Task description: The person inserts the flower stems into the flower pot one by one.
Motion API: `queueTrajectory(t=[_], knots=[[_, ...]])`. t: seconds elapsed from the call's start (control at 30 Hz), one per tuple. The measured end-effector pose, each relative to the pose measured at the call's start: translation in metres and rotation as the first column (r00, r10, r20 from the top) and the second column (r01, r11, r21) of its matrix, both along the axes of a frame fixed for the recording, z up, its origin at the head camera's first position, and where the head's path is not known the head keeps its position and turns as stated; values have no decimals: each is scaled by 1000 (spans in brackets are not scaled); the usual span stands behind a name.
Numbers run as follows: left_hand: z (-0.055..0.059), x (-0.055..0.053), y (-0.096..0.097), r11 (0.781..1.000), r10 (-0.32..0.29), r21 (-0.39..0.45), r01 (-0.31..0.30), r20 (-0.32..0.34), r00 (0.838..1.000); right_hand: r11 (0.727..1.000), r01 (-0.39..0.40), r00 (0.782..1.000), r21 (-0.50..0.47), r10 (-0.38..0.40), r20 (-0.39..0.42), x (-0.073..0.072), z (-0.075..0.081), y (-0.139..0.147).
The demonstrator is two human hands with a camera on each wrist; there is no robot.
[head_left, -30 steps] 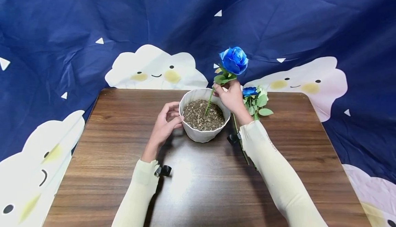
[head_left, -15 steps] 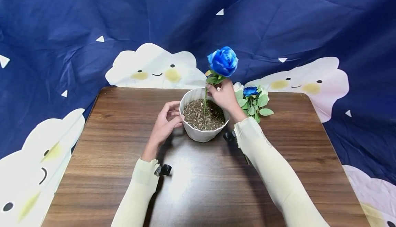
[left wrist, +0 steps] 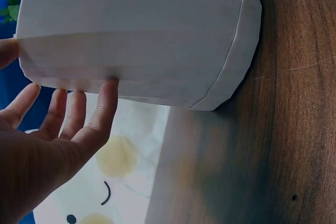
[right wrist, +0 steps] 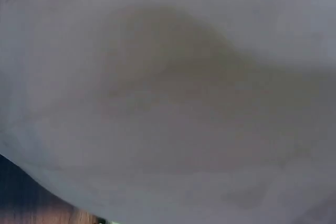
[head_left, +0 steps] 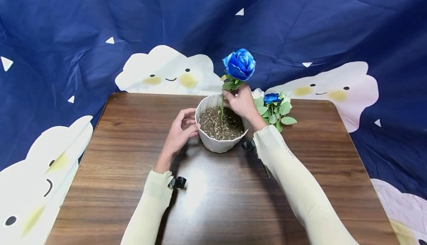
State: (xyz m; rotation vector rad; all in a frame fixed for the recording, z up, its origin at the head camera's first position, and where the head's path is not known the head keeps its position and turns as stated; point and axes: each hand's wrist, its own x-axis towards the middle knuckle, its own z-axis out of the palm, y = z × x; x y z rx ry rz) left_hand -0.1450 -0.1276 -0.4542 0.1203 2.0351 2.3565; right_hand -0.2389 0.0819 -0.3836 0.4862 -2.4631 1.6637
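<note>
A white faceted flowerpot (head_left: 220,144) filled with dark soil (head_left: 220,126) stands toward the back of the wooden table. My left hand (head_left: 180,132) rests its fingertips against the pot's left wall, with the thumb near the rim; the left wrist view shows the fingers (left wrist: 107,103) spread along the outer side. My right hand (head_left: 241,102) is above the pot's right rim and pinches the green stem of a blue rose (head_left: 239,65) just below its leaves. That stem stands nearly upright, its lower end in the soil. In the right wrist view the pot's blurred wall (right wrist: 157,145) fills nearly everything.
Right of the pot lie more flowers, among them another blue rose (head_left: 271,98) and white roses (head_left: 258,93) with green leaves (head_left: 285,108). Their stems run forward, partly hidden under the right forearm. A dark blue backdrop (head_left: 200,11) hangs behind the table (head_left: 213,200).
The right hand has moved left with the blue rose, and its slanted stem now stands nearly upright in the soil. The left hand keeps its place at the pot.
</note>
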Motion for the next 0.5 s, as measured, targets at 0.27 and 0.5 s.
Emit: queueTrajectory(t=[0.27,0.5], knots=[[2,0,0,1000,1,-9,-1,6,1000,997,-20,999,71,23,-42,-1,2,8],[3,1,1,1000,5,-10,-5,28,1000,993,-105,994,-47,105,-14,1,0,21]])
